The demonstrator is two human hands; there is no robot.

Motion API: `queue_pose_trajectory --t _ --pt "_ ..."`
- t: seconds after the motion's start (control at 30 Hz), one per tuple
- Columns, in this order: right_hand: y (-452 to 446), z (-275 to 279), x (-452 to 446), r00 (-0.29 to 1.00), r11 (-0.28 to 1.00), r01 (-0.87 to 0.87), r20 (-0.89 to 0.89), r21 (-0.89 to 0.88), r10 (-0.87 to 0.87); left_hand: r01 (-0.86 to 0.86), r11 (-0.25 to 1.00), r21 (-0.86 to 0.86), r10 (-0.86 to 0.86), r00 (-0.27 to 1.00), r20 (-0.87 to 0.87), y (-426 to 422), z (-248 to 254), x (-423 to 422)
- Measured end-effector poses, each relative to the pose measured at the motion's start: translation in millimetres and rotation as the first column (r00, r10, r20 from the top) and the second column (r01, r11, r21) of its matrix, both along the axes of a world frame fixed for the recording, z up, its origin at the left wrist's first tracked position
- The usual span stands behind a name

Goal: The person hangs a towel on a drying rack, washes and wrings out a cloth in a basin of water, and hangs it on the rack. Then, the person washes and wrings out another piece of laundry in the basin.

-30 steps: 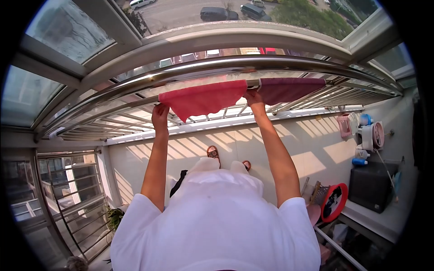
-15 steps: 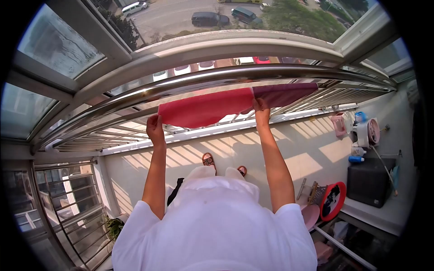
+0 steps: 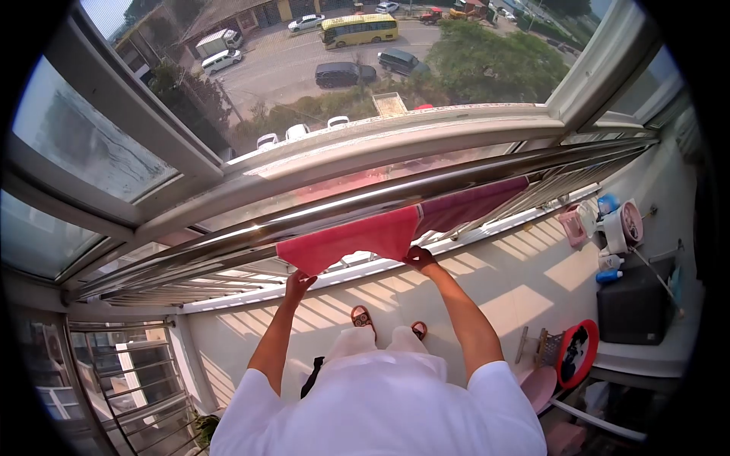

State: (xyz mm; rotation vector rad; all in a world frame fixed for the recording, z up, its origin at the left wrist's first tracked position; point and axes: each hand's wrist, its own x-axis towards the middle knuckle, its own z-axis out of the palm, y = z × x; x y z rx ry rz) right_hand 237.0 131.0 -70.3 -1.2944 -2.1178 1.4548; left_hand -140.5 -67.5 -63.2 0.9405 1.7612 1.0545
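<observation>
A pink towel [image 3: 357, 237] hangs from a rail of the balcony railing, just below the shiny metal handrail [image 3: 342, 201]. My left hand [image 3: 301, 283] pinches its lower left corner. At the lower right corner, my right hand [image 3: 420, 258] has its fingers closed on the hem. Between the two hands the bottom edge curves upward. A purple towel [image 3: 473, 204] hangs directly to the right of the pink one, and neither hand holds it.
Windows with a frame [image 3: 395, 156] rise beyond the railing. To the right are a black box [image 3: 635, 308], a blue bottle [image 3: 608, 276], a pink fan-like item [image 3: 630, 221] and a red basin [image 3: 564, 372] with dark cloth inside. A barred window [image 3: 141, 380] stands at left.
Both hands have moved down from the pink towel's upper part to its lower corners. The towel now hangs over the rail. My view has tilted upward, showing more street.
</observation>
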Motion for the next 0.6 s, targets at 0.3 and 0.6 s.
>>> queue_pose_trajectory --t 0.3,0.6 --pt "-25.2 -5.8 22.4 0.857 0.811 0.324 -0.212 -0.487 -0.469 -0.041 0.999 0.008 0.042 0.988 -0.151 -21.7 -121.2 -36.3" --pt "-112.0 12.9 179.0 0.951 0.951 0.306 0.060 -0.053 -0.303 -0.217 0.943 -0.252 0.049 0.841 -0.539 -48.4 -92.2 22.8"
